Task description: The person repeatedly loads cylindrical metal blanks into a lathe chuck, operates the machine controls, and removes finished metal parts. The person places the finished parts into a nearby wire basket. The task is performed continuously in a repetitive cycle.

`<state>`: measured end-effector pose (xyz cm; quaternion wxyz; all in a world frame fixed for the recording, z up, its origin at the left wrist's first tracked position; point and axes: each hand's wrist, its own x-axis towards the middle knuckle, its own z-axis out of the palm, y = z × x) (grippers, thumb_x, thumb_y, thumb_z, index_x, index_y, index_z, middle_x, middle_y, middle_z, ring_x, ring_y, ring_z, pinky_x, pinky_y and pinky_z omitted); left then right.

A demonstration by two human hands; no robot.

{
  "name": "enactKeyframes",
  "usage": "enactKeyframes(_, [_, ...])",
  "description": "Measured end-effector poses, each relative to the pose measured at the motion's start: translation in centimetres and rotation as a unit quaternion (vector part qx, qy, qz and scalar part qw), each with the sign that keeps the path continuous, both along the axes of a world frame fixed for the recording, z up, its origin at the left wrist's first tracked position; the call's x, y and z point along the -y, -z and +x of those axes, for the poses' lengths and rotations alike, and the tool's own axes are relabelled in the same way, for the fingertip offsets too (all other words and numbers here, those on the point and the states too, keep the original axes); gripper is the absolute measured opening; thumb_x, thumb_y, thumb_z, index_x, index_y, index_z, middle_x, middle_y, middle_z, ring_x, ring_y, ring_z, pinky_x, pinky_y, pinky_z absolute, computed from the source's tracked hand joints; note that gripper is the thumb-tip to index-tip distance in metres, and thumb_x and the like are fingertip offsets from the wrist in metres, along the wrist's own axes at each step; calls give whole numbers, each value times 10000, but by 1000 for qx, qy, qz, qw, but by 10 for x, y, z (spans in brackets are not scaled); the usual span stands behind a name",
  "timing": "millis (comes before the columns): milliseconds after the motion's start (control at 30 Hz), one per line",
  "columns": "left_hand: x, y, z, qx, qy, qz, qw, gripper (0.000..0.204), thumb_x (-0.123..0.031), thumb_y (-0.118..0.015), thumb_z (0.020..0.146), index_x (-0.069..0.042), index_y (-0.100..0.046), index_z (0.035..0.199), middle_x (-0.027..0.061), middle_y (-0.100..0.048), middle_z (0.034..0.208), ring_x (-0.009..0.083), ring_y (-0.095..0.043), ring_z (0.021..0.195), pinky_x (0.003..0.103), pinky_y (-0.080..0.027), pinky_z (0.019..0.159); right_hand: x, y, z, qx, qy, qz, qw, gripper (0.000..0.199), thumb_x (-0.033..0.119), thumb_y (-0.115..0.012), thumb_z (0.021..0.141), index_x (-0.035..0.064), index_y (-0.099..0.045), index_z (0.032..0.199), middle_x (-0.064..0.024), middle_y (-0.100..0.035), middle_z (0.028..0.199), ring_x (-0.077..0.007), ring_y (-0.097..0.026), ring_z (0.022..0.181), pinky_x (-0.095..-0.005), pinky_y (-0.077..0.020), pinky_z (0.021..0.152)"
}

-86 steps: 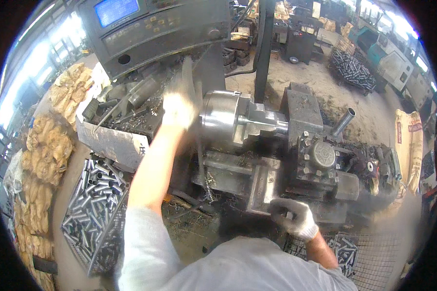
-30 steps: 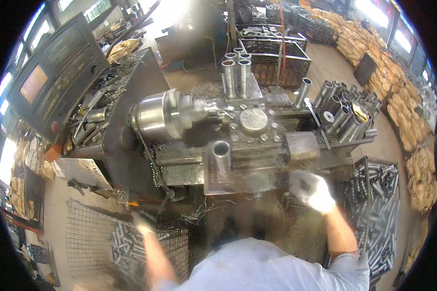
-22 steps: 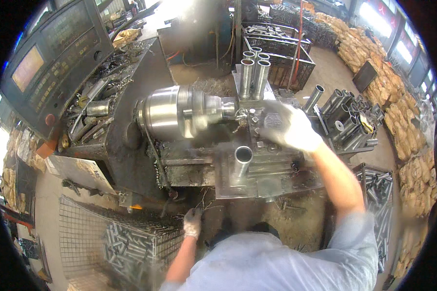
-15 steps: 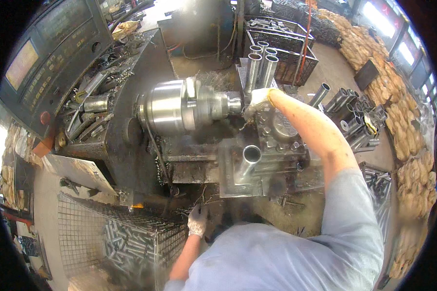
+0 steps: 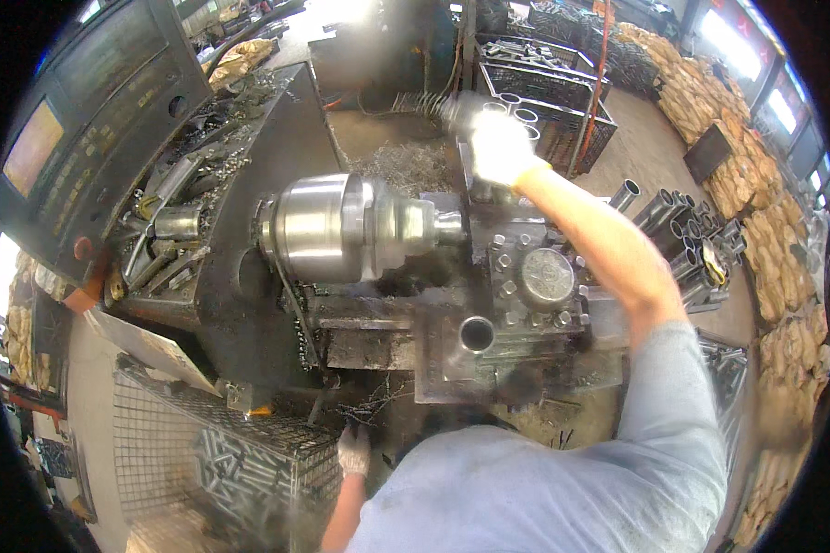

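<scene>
My right hand [image 5: 496, 146], in a white glove, is stretched out past the lathe toward several upright steel tubes [image 5: 524, 112] in a dark crate. It is motion-blurred, so whether it holds anything is unclear. Below my forearm are the shiny chuck [image 5: 341, 226], with a short stub [image 5: 448, 224] sticking out of it, and the bolted tool post [image 5: 544, 276]. An open tube end [image 5: 477, 334] faces me on the carriage. My gloved left hand [image 5: 352, 449] hangs low at the machine's front beside a wire basket [image 5: 157, 442] of cut tubes, holding nothing that I can see.
A control panel [image 5: 74, 120] rises at the left above a tray of tools and swarf [image 5: 175, 221]. More tubes [image 5: 692, 240] lie at the right of the lathe. Stacked tan sacks [image 5: 738, 111] line the far right wall. Metal shavings [image 5: 406, 166] are piled behind the chuck.
My right hand has left the chuck and swung up and back toward the upright tubes. My left hand has stayed low by the wire basket.
</scene>
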<state>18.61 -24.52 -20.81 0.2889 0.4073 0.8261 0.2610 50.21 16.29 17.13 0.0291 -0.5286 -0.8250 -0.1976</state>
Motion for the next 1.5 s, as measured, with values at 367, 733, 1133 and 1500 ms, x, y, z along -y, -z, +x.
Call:
enactKeyframes(367, [-61,-58,32,11,56,20,998,265,-311,-657,1016,-71,-734,1101,245,-746,1033,451,-720,987,470,-563,830,-37,85,-12,6,-104,-415,904,550,439,-797,753,-6,-766,1074,-232,-781,1047,-381,-756,960,-471,-583,832])
enactKeyframes(733, [25,-19,47,10,5,-142,990,377,-424,-632,1007,-69,-732,1085,215,-767,1026,423,-728,1010,477,-561,867,-80,130,10,-98,-157,-558,809,699,609,-838,733,-17,-810,1042,-217,-790,988,-337,-735,851,-453,-574,798])
enactKeyframes(1133, [-22,-62,1,25,66,14,997,448,-396,-588,1077,17,-727,1180,285,-737,1137,428,-707,1136,463,-551,944,103,-11,85,15,-18,0,1000,472,344,-830,696,6,-717,1007,-198,-751,820,-400,-762,764,-495,-606,705])
enactKeyframes(1500, [-91,-139,106,545,51,-11,837,496,-272,-814,934,-46,-622,1332,102,-713,1189,227,-685,1071,429,-573,917,313,197,-22,-558,44,-510,653,725,588,-864,768,22,-734,1202,-97,-748,901,-183,-706,698,-361,-589,674])
